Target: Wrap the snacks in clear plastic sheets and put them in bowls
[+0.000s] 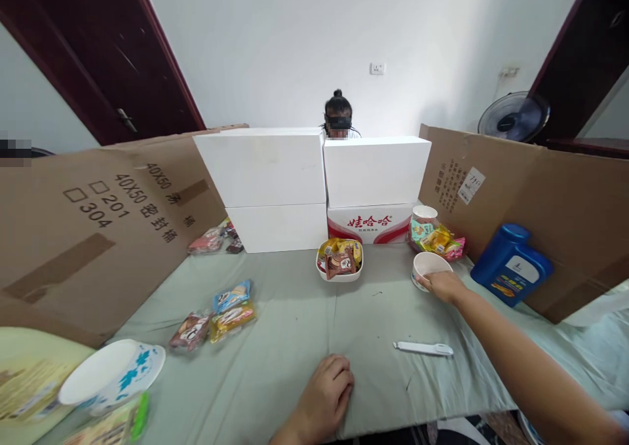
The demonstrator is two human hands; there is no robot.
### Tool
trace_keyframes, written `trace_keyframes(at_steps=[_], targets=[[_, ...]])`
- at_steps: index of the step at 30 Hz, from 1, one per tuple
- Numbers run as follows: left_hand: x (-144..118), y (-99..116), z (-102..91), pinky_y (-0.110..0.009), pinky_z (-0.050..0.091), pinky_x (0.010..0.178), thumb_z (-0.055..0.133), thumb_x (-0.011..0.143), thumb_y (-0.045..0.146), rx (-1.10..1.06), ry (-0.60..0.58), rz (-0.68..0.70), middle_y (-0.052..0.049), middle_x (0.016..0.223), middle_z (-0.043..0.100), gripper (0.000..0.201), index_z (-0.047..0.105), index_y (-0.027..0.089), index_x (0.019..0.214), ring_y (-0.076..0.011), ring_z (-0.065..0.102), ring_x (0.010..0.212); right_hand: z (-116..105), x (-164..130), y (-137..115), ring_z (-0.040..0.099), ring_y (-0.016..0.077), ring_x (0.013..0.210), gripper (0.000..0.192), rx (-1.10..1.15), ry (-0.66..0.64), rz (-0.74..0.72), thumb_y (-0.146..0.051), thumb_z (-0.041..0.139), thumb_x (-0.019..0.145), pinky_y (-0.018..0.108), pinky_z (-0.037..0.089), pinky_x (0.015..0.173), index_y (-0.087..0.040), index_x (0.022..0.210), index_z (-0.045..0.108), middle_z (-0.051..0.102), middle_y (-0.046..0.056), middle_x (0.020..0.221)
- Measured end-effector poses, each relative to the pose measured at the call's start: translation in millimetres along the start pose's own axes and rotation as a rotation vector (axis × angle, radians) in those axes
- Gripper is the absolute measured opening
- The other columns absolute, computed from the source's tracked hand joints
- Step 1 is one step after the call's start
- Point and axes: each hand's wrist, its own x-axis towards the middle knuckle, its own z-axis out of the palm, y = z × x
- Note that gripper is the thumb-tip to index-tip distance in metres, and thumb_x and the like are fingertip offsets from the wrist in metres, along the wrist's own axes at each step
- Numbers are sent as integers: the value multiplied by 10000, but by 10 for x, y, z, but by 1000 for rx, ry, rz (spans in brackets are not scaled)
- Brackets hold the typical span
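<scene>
Locating the right hand (pixel 446 285) first, we find it reaching forward over the cloth-covered surface (pixel 295 301), its fingers grasping a white paper bowl (pixel 428 263) at the near rim. The paper bowl stands on the surface with its mouth facing up, in front of a group of packaged snacks (pixel 439 240) and to the left of a blue jug (pixel 514 265).

The left hand (pixel 327 389) rests near the front edge, back upward, with its fingers curled under—we cannot tell whether they enclose anything, since the palm is hidden. Between the two hands, nearer the right forearm, we note a slim white implement (pixel 423 348) lying flat and apart from both.

At the centre, we identify a white dish (pixel 340 277) filled with wrapped snacks, placed in front of a red-and-white carton (pixel 368 225). White blocks (pixel 275 186) form a barrier across the rear, with one set on the carton. To the left, we observe three loose packets (pixel 232 317) grouped together and, farther left, a blue-patterned bowl (pixel 140 369). Cardboard panels (pixel 122 215) flank both sides—a person (pixel 338 114) is visible behind the barrier.
</scene>
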Motion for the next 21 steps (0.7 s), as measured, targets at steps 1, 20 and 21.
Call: trace_keyframes(at_steps=[1,20,21], targets=[[1,0,-1,-385,498,816,410,842,58,-3,0,-5,-92,909,591,206,579,171,874,-220,546,930,40,25,-1,656,283,945,614,-9,-48,-4,-626,354,905,372,435,848,-153,976,740,723,161,952],[-21,-39,56,-356,487,768,462,794,54,38,21,-26,-84,895,589,180,580,179,848,-211,540,874,-21,-137,-962,549,250,1092,346,64,259,-219,-314,425,930,344,386,946,-179,1199,596,630,124,1150],[-23,-44,63,-355,489,767,457,795,54,40,30,-23,-84,890,589,182,580,179,844,-210,540,871,-8,-113,-1129,564,235,1076,339,89,243,-233,-317,435,930,325,403,915,-201,1212,584,632,108,1148]])
